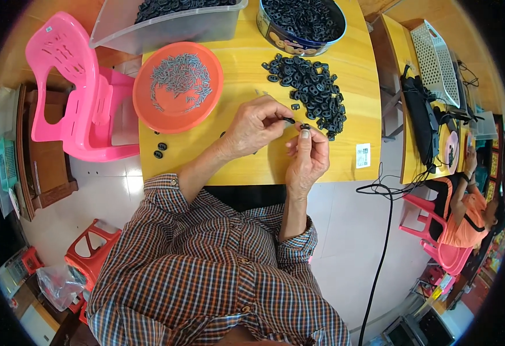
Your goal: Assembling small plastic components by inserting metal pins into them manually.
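Over the yellow table my left hand [257, 126] pinches a small dark piece [289, 120] between thumb and fingertips. Close beside it, my right hand [310, 157] is closed with a small black part [305, 127] held at thumb and forefinger. Both held pieces are partly covered by my fingers, and whether they touch I cannot tell. Just beyond my hands lies a heap of small black oval parts [316, 89] with holes in them. To the left, an orange-red plate [143, 101] carries many small grey metal pins or screws [183, 75].
A clear plastic bin [166, 36] and a round tin [290, 45], both with black parts, stand at the far edge. Two loose black parts [158, 154] lie near the left edge. A pink chair [85, 98] stands left; another person [466, 213] sits at right.
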